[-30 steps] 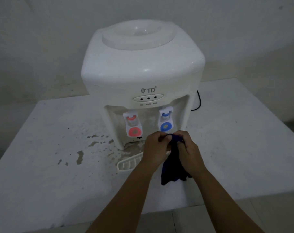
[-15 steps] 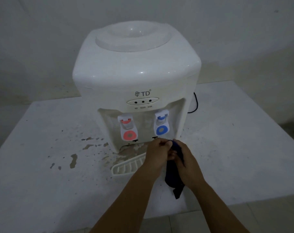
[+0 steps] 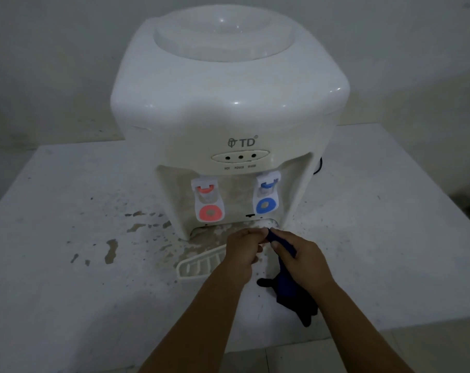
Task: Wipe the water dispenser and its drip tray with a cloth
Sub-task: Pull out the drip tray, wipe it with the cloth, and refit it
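Both hands are holding the dark blue cloth [image 3: 285, 281] in front of the dispenser [image 3: 228, 125]: the left hand [image 3: 243, 251] is pinching its top end and the right hand [image 3: 299, 255] is gripping it lower down. The tray [image 3: 198, 263] is lying on the desk [image 3: 67, 305] under the left arm. It would be good to bunch the cloth into a fat pad, then rub the dirty part under the taps with long, firm wipes.

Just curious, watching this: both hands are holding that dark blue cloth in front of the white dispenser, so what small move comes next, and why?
Probably bunch the dark blue cloth, gripped by the left hand and right hand, and press it onto the stained recess of the white plastic water dispenser just ahead.
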